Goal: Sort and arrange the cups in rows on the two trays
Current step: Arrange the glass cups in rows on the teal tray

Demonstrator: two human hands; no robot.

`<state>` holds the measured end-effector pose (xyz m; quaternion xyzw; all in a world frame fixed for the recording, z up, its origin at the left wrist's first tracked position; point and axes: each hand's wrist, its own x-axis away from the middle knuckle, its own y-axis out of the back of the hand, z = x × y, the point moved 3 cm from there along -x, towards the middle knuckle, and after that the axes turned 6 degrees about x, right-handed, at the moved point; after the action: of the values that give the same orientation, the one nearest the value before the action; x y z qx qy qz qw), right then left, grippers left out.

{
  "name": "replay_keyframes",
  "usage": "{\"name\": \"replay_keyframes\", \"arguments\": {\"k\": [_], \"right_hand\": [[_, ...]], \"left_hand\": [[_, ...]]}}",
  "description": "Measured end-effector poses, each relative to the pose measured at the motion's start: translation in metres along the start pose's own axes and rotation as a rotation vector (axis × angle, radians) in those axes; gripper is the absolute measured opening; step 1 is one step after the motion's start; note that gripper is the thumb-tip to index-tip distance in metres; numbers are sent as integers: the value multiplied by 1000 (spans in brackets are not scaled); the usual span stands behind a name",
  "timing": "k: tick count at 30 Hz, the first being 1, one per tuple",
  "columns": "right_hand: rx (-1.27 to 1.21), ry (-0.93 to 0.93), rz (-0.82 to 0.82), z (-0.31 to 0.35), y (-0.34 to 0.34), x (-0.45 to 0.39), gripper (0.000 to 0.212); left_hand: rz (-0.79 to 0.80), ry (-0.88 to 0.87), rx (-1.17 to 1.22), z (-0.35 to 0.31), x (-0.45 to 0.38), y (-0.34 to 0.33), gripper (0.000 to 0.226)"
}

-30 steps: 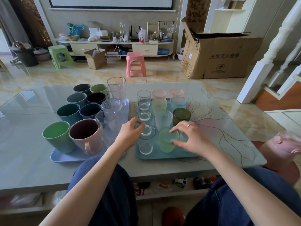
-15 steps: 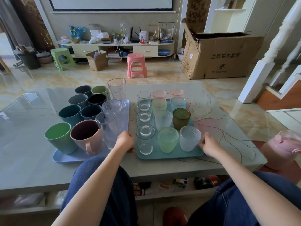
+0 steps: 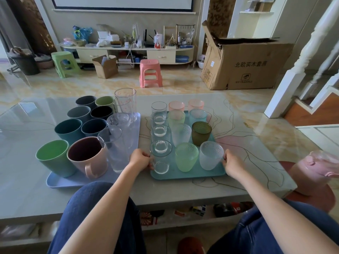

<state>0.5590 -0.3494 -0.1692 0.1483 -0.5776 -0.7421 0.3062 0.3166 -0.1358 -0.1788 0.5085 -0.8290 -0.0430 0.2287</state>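
Head view: the left hand (image 3: 139, 160) and right hand (image 3: 232, 165) have their fingers clenched on opposite edges of the teal tray (image 3: 185, 175) on the worktop (image 3: 247, 143), cups standing in rows between them. Slide it level and slowly; tall glasses may topple.

Upright opaque cups (image 3: 78, 114) on lilac tray (image 3: 60, 181), glass tumblers (image 3: 185, 156) on teal tray (image 3: 189, 174)
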Motion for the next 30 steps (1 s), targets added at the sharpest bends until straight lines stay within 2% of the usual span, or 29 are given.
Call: {"name": "replay_keyframes", "arguments": {"k": [3, 8, 11, 13, 15, 17, 20, 24, 27, 30], "right_hand": [[38, 17, 42, 1, 2, -11, 3], [71, 31, 143, 1, 11, -43, 19], [15, 23, 340, -2, 22, -64, 20], [-1, -20, 482, -5, 31, -73, 25], [-35, -42, 407, -4, 40, -87, 35], [-188, -26, 201, -2, 45, -109, 35], [-506, 30, -45, 9, 49, -144, 33], [-575, 29, -158, 19, 41, -191, 29], [-740, 45, -166, 26, 32, -219, 28], [-949, 81, -155, 41, 26, -241, 43]], "left_hand": [[10, -21, 1, -5, -10, -3, 32], [32, -18, 9, -16, -29, -7, 29], [106, -5, -4, -23, -41, -10, 27], [68, -5, -25, -29, -46, -11, 23], [-86, -119, -88, -34, -57, -11, 21], [-251, -273, -133, -38, -64, -14, 21], [-396, -370, 72, -43, -82, -19, 20], [-338, -383, 512, -42, -132, -22, 26], [-352, -428, 591, -52, -157, -27, 28], [-279, -462, 670, -70, -177, -29, 25]]}}
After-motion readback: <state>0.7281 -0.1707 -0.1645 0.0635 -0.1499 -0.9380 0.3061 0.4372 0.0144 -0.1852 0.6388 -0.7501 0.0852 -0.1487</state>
